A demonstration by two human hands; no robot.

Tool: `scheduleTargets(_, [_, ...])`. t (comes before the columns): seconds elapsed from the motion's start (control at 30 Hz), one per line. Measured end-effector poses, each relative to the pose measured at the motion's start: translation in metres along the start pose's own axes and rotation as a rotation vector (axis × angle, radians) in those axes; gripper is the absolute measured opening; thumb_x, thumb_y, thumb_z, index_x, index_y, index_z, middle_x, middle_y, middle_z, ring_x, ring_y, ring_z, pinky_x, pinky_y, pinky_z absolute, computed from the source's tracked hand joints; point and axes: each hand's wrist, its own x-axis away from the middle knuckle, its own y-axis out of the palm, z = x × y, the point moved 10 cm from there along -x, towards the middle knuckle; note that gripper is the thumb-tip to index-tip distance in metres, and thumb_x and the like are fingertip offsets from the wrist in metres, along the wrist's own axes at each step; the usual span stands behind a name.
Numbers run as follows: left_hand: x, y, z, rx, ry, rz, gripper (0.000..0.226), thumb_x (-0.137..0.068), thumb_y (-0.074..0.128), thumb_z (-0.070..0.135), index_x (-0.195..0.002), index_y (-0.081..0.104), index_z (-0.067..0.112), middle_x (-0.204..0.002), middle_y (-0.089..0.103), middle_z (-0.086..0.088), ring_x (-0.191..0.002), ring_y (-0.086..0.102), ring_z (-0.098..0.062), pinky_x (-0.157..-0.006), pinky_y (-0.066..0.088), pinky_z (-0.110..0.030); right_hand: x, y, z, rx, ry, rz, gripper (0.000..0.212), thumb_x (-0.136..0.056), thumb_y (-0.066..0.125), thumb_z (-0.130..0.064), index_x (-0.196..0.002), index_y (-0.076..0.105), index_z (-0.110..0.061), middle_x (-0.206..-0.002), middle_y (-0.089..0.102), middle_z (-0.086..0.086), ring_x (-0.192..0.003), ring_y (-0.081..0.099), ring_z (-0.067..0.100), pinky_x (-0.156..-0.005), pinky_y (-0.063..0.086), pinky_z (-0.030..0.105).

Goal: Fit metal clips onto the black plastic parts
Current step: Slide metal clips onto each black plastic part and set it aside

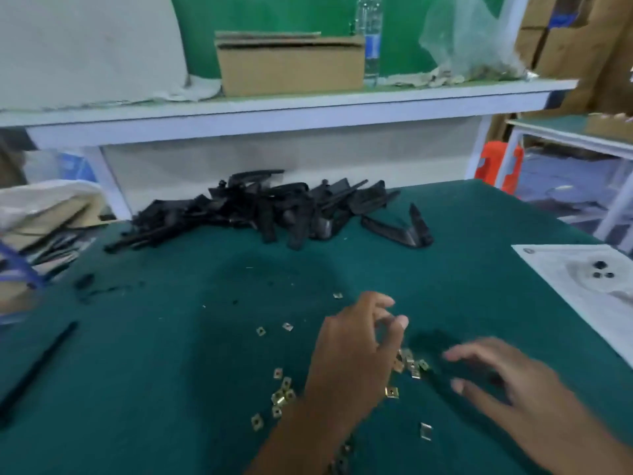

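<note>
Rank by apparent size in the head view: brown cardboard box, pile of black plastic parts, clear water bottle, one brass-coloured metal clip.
1. pile of black plastic parts
2. brown cardboard box
3. clear water bottle, partly hidden
4. brass-coloured metal clip

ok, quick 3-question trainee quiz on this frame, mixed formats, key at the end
1. True or false: the pile of black plastic parts lies at the far edge of the green mat, beyond both hands.
2. What lies scattered on the mat around the left hand? A) screws B) metal clips C) washers
3. Fill in: on the upper shelf, the water bottle stands to the ___ of the cardboard box.

Key: 1 true. 2 B. 3 right. Note: the right hand is motion-blurred; no black part shows in either hand.
</note>
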Motion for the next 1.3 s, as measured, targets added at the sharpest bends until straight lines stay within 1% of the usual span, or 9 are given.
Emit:
scheduleTargets(0.13, [0.006,-0.073,-0.085,-0.043,-0.183,0.181,0.013,-0.098,0.044,0.059,-0.104,0.051,0.05,-0.101,0.064,0.029,-0.099,0.055,0.016,-0.078,0.042,-0.011,-0.062,0.05,-0.038,0.062,-0.156,-0.189,0.018,-0.094,0.062,-0.049,-0.11,0.053,-0.052,-0.119,0.049,-0.035,-0.119,0.044,-0.012,-0.106,0.038,0.022])
scheduleTargets(0.27, [0.028,-0.128,-0.144,-0.03,-0.286,0.464,0.007,-0.098,0.048,0.047,-0.097,0.054,0.044,-0.091,0.069,0.024,-0.093,0.06,0.011,-0.072,0.04,-0.009,-0.114,0.073,-0.058,0.101,-0.2,-0.277,0.028,-0.096,0.059,-0.054,-0.122,0.053,-0.045,-0.122,0.048,-0.028,-0.116,0.044,-0.008,-0.097,0.038,0.018])
scheduleTargets(0.4, [0.036,-0.14,-0.176,0.175,-0.365,0.635,0.017,-0.104,0.045,0.037,-0.095,0.059,0.033,-0.089,0.069,0.022,-0.084,0.063,0.004,-0.073,0.043,-0.026,-0.151,0.107,-0.081,0.128,-0.248,-0.404,0.033,-0.093,0.06,-0.059,-0.122,0.056,-0.043,-0.112,0.048,-0.027,-0.109,0.046,-0.005,-0.092,0.041,0.022])
scheduleTargets(0.6, [0.031,-0.131,-0.18,0.18,-0.371,0.601,0.016,-0.102,0.045,0.04,-0.095,0.057,0.034,-0.084,0.072,0.016,-0.076,0.064,-0.004,-0.068,0.044,-0.027,-0.262,0.138,-0.113,0.02,-0.151,-0.294,0.028,-0.098,0.063,-0.042,-0.124,0.061,-0.03,-0.126,0.059,-0.007,-0.105,0.056,0.01,-0.082,0.046,0.024])
scheduleTargets(0.73, [0.029,-0.132,-0.184,0.192,-0.379,0.62,0.014,-0.101,0.049,0.034,-0.092,0.059,0.033,-0.079,0.072,0.015,-0.076,0.065,-0.002,-0.064,0.042,-0.01,-0.331,0.162,-0.121,-0.02,-0.015,-0.23,0.046,-0.1,0.058,-0.041,-0.144,0.045,-0.035,-0.148,0.043,0.014,-0.105,0.06,0.032,-0.088,0.05,0.04])
scheduleTargets(0.83, [0.028,-0.13,-0.187,0.202,-0.373,0.611,0.013,-0.1,0.051,0.031,-0.091,0.06,0.027,-0.075,0.073,0.014,-0.07,0.066,-0.003,-0.063,0.043,-0.009,-0.363,0.18,-0.116,0.08,0.13,-0.232,0.06,-0.1,0.053,-0.051,-0.154,0.03,-0.041,-0.16,0.02,0.019,-0.139,0.035,0.046,-0.114,0.036,0.055])
scheduleTargets(1.0, [0.024,-0.132,-0.19,0.197,-0.354,0.607,0.016,-0.1,0.048,0.036,-0.09,0.059,0.029,-0.072,0.072,0.015,-0.068,0.066,-0.002,-0.064,0.044,-0.01,-0.376,0.2,-0.116,0.16,0.209,-0.259,0.066,-0.102,0.048,-0.052,-0.159,0.017,-0.037,-0.162,0.023,0.017,-0.146,0.019,0.044,-0.114,0.029,0.055])
scheduleTargets(1.2, [0.024,-0.129,-0.195,0.18,-0.356,0.598,0.02,-0.103,0.046,0.042,-0.092,0.058,0.032,-0.075,0.072,0.018,-0.071,0.066,-0.002,-0.061,0.043,-0.012,-0.347,0.193,-0.127,0.024,0.062,-0.227,0.048,-0.1,0.056,-0.046,-0.144,0.038,-0.04,-0.142,0.042,0.016,-0.134,0.035,0.038,-0.098,0.039,0.043])
scheduleTargets(1.3, [0.025,-0.129,-0.196,0.166,-0.361,0.589,0.013,-0.1,0.046,0.041,-0.091,0.055,0.042,-0.077,0.072,0.018,-0.07,0.065,-0.004,-0.061,0.042,-0.011,-0.308,0.175,-0.141,-0.2,-0.072,-0.265,0.04,-0.098,0.06,-0.041,-0.134,0.044,-0.049,-0.124,0.052,0.011,-0.08,0.06,0.016,-0.068,0.048,0.03])
